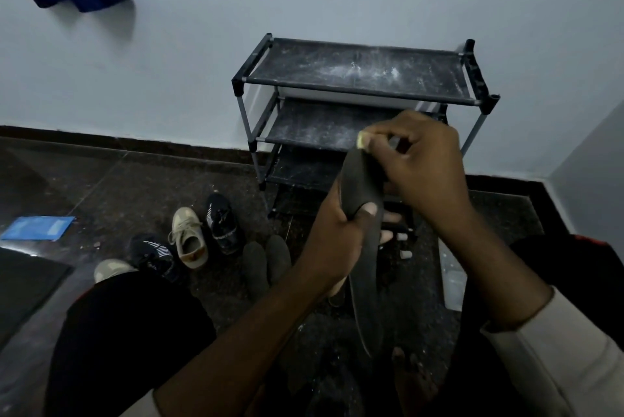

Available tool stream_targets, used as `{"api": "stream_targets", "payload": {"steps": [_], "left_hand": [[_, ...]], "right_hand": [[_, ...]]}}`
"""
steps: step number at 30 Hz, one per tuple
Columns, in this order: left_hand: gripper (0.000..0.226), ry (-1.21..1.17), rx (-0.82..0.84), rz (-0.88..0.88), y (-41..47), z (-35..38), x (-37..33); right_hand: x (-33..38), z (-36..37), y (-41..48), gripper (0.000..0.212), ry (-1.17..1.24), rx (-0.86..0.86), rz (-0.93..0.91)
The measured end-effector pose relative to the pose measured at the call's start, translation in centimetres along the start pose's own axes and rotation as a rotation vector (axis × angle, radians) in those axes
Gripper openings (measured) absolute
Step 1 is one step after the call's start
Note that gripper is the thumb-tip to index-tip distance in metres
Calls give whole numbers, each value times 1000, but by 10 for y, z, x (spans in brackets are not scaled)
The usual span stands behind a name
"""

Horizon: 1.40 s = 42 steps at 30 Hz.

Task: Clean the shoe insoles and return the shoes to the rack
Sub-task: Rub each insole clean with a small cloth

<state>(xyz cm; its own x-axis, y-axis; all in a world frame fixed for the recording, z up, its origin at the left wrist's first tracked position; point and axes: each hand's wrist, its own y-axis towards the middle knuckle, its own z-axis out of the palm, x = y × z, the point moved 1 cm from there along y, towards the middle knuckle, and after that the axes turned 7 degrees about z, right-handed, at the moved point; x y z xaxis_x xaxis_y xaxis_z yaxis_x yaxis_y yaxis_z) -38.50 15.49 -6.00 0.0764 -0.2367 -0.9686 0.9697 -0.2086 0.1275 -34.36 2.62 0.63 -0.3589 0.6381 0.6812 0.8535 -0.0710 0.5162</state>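
Observation:
A long dark insole (pixel 363 248) stands upright in front of me. My left hand (pixel 337 234) grips it around the middle, thumb on its face. My right hand (pixel 422 167) pinches a small yellowish pad (pixel 362 140) against the insole's top end. On the floor to the left lie two more dark insoles (pixel 266 264), a beige sneaker (pixel 189 237), and two black sneakers with white stripes (pixel 223 222) (pixel 153 256). The black shoe rack (pixel 361 92) stands against the wall, its dusty shelves bare.
A blue packet (pixel 37 228) lies on the dark floor at the left, beside a dark mat (pixel 23 285). My knees in black trousers frame both sides. Small white caps (pixel 405 253) sit near the rack's foot. Blue cloth hangs from the ledge above.

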Motion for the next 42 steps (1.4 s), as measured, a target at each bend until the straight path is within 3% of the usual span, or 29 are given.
{"api": "stream_targets", "payload": {"steps": [3, 8, 14, 17, 21, 25, 29, 35, 38, 42], "left_hand": [[53, -3, -6, 8, 1, 1, 0], [44, -7, -9, 29, 3, 0, -2], [48, 19, 0, 51, 3, -5, -4], [50, 12, 5, 44, 5, -7, -4], [55, -42, -44, 9, 6, -7, 0], [53, -44, -67, 24, 8, -15, 2], [52, -26, -52, 31, 10, -15, 6], [50, -4, -54, 24, 15, -23, 10], [45, -27, -101, -1, 25, -37, 9], [41, -93, -158, -46, 38, -62, 6]], "right_hand": [[0, 1, -4, 12, 9, -27, -2], [10, 12, -18, 14, 34, 174, -108], [-17, -5, 2, 9, -11, -73, 111], [-10, -6, -2, 9, 92, -140, 83], [-7, 5, -9, 11, 7, 33, 29], [-11, 4, -11, 9, -77, 103, 132], [-7, -1, -7, 8, 142, 70, 203], [-15, 9, -14, 7, -26, 205, 196], [-25, 6, -16, 2, 98, 201, 305], [-36, 16, -21, 13, 262, 232, 460]]}}
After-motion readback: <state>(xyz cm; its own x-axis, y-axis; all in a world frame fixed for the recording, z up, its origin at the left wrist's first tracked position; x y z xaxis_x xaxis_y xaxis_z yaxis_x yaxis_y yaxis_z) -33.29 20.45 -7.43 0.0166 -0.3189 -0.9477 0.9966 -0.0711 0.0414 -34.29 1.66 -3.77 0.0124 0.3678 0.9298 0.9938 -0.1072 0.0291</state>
